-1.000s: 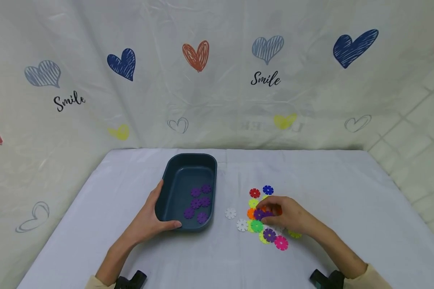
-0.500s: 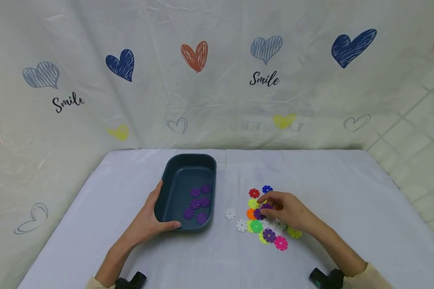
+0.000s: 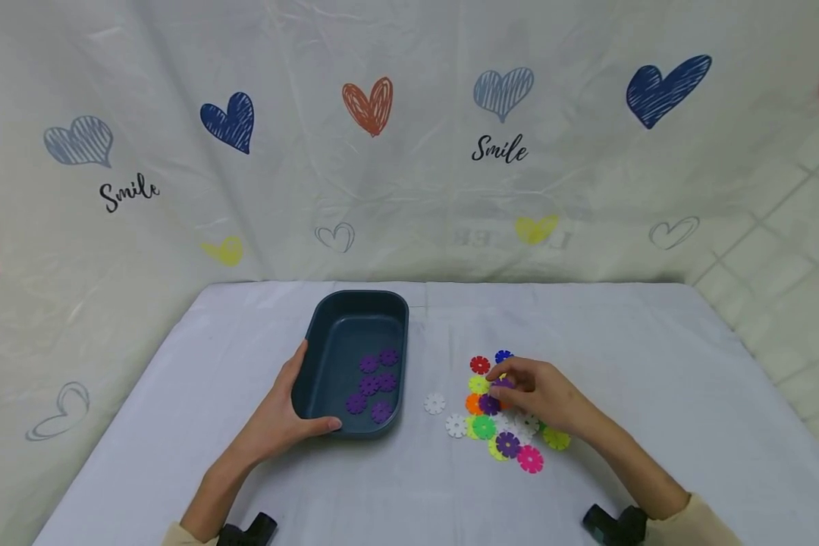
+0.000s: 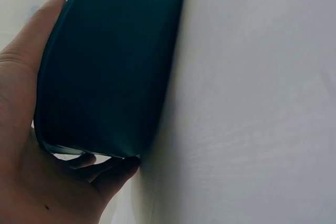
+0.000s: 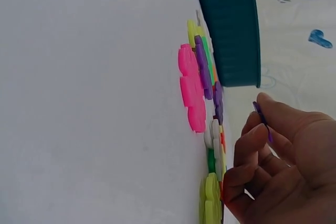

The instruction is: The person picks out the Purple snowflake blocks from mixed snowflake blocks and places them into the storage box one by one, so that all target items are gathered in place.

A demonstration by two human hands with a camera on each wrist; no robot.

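My left hand [image 3: 283, 406] grips the near left corner of a dark teal tray [image 3: 317, 318], its thumb on the near rim and fingers along the left side. Several purple flower-shaped discs [image 3: 369, 384] lie inside. In the left wrist view the tray's outer wall [image 4: 110, 66] fills the space beside the hand. Over a loose pile to the right, my right hand [image 3: 549, 394] pinches one purple flower disc [image 5: 261, 119] between thumb and fingers, seen edge-on in the right wrist view. Two more purple discs [image 3: 508, 444] stay in the pile.
The pile also has a pink disc [image 3: 531, 459], a green one [image 3: 484, 427], an orange one [image 3: 474, 404], a red one [image 3: 480, 365], and white and yellow ones. A white disc [image 3: 434, 403] lies apart, nearer the tray. A heart-printed sheet [image 3: 409, 189] hangs behind the white-covered table [image 3: 655, 356].
My right hand has risen slightly from the pile with the purple disc between its fingers, uncovering white discs beneath. The left hand and tray hold their place.
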